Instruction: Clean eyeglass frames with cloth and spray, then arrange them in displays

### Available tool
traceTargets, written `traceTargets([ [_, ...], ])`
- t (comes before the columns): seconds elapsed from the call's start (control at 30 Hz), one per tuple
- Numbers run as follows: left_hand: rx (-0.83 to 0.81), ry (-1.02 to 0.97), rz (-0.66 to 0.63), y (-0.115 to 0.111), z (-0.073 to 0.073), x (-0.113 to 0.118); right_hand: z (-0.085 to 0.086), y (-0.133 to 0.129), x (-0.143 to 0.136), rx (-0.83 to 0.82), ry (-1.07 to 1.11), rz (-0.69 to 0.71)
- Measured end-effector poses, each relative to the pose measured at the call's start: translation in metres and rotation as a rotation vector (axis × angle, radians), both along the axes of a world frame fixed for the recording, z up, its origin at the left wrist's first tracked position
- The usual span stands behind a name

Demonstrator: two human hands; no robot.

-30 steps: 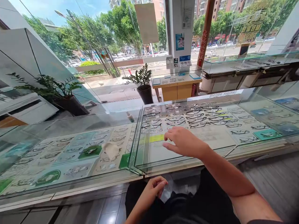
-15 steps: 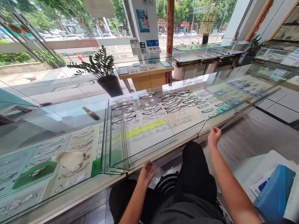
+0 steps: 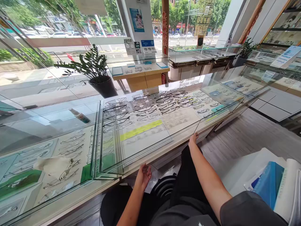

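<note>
No word can be read for certain. Well beyond the right hand (image 3: 193, 138), blocky gold characters (image 3: 203, 18) stand on the window, too small to spell out. Nearer, straight past that hand, a white strip (image 3: 189, 82) at the glass counter (image 3: 150, 157) bears blurred dark characters. Beyond the left hand (image 3: 144, 176), a white leaflet (image 3: 129, 47) and a blue-topped card (image 3: 147, 44) carry illegible print; so does a leaflet (image 3: 288, 56) far off to the right hand's right.
</note>
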State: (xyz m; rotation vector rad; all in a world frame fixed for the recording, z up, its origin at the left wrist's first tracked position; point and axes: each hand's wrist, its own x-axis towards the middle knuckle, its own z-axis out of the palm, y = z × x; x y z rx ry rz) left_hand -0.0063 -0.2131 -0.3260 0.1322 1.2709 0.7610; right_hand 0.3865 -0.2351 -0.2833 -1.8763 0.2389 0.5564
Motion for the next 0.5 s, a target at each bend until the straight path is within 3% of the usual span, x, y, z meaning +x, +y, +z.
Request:
traceTargets([
  [0.27,0.016,0.057,-0.050,0.000,0.003,0.001,-0.019,0.011,0.001,-0.146,0.041,-0.181],
  [0.5,0.029,0.096,-0.073,-0.006,0.011,0.004,-0.026,0.009,0.002,-0.146,0.030,-0.209],
])
